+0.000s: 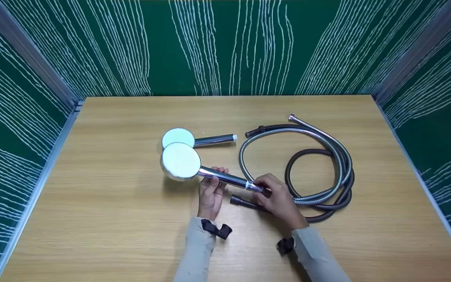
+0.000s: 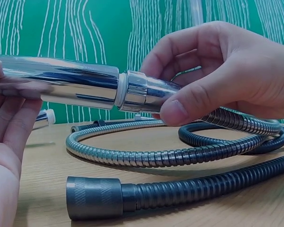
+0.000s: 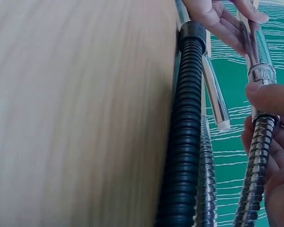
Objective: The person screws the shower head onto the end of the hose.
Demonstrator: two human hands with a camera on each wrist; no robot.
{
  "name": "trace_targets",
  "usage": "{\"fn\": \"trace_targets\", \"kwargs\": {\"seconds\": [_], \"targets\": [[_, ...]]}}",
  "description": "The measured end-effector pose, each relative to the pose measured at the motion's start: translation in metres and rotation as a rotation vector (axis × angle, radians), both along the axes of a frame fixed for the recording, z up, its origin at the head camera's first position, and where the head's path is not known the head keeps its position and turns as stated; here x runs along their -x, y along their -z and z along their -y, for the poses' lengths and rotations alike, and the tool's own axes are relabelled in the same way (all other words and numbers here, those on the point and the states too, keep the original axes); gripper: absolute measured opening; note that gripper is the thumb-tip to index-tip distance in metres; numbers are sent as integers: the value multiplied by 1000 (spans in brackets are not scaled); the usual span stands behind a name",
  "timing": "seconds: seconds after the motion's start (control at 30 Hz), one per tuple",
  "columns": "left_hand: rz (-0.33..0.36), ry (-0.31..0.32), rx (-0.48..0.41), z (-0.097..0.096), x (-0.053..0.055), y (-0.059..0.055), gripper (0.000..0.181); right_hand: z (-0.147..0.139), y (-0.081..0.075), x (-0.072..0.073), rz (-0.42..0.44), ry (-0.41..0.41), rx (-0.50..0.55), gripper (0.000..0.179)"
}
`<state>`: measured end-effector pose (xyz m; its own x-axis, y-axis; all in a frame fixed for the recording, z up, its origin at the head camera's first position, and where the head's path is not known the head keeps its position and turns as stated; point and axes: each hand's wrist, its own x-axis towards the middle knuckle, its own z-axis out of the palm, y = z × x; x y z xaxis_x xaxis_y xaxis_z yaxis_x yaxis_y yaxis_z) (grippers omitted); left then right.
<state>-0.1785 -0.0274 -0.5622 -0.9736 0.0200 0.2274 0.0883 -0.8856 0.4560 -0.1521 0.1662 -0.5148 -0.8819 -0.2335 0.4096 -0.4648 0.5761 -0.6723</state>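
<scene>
My left hand (image 1: pixel 210 197) grips the chrome handle of a shower head (image 1: pixel 181 161), whose round pale face is turned up. At the handle's end my right hand (image 1: pixel 282 203) pinches the chrome connector (image 2: pixel 154 91) of a silver shower hose (image 2: pixel 156 157). The connector's knurled collar sits against the handle end, with a narrow white ring of thread showing between them. Handle and connector are in line, held above the table. From the right hand the ribbed silver hose (image 3: pixel 258 165) runs away in loops.
A second shower head (image 1: pixel 215 140) lies behind the first, its white threaded end pointing right. A black hose (image 1: pixel 303 152) lies coiled with the silver one on the right of the wooden table (image 1: pixel 92 219). One black hose end (image 2: pixel 94 197) lies in front of the hands. Green walls (image 1: pixel 225 47) surround the table.
</scene>
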Motion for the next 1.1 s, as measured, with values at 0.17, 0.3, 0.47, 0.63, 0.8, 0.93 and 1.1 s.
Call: {"fn": "trace_targets", "kwargs": {"seconds": [0.17, 0.3, 0.47, 0.63, 0.8, 0.93, 1.1], "targets": [[-7, -2, -9, 0, 0, 1, 19, -1, 1, 0, -7, -4, 8, 30], [-5, -5, -11, 0, 0, 0, 19, -2, 0, -1, -1, -3, 1, 28], [-3, -9, -18, 0, 0, 0, 19, -1, -1, -1, 21, 3, -2, 31], [-4, -6, -18, 0, 1, 0, 19, 1, -1, -1, 27, 7, 15, 32], [0, -1, -24, 0, 1, 0, 19, 0, -1, -1, 8, 5, 11, 30], [9, -9, -14, -1, 1, -1, 19, -1, 0, -1, -26, -3, -5, 28], [24, -21, 2, -1, 1, -1, 19, -2, 1, 0, -34, -17, 4, 26]]}}
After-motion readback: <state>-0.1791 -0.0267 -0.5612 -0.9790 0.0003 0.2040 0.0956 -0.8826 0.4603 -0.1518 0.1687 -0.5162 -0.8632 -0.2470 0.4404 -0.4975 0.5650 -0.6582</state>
